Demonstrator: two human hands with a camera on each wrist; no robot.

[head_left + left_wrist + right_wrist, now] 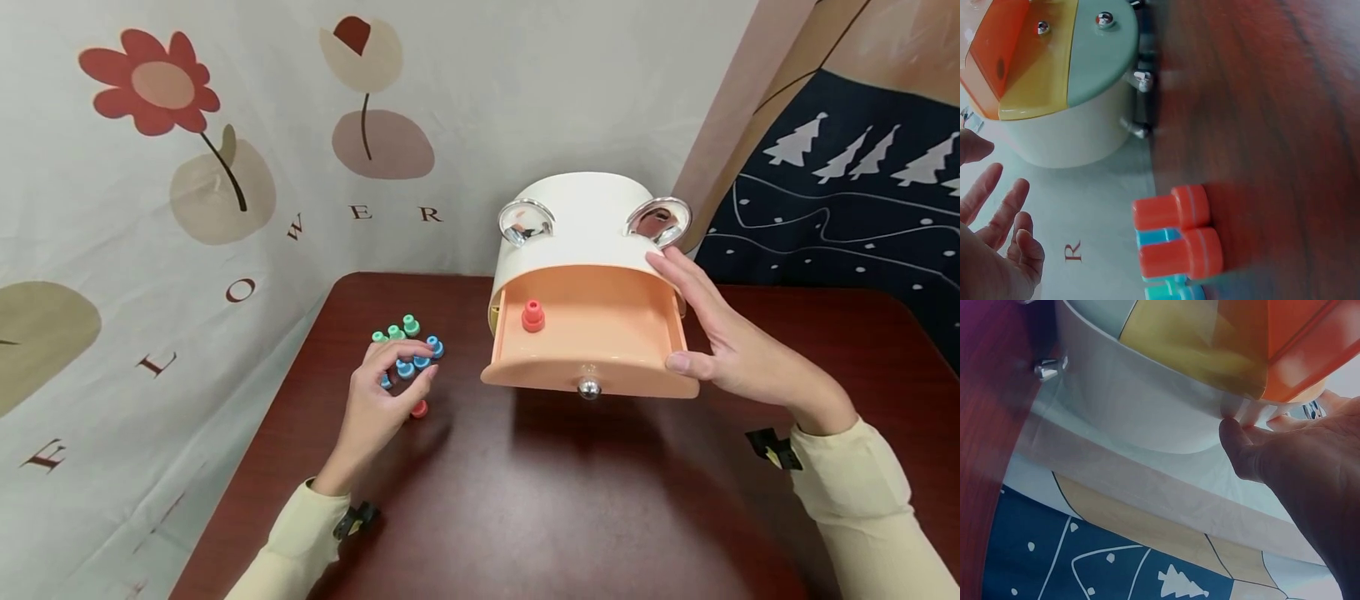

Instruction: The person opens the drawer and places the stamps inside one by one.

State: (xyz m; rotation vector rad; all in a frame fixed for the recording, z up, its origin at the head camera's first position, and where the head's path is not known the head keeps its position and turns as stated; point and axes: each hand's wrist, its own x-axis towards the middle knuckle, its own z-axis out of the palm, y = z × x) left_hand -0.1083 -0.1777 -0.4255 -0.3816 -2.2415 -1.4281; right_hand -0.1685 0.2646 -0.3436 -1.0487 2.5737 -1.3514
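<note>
Red peg (533,317) upright, narrow end up, in drawer (607,325)

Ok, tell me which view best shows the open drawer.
Head: it looks into the open drawer, with its knob in view. Both wrist views show it from below, cropped by the frame, its inside hidden.

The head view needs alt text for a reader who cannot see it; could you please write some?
A person's right hand touches a white cabinet whose open peach drawer holds one red peg. Their left hand hovers, fingers and thumb apart, over small green, blue and red pegs on a dark red table.
</note>
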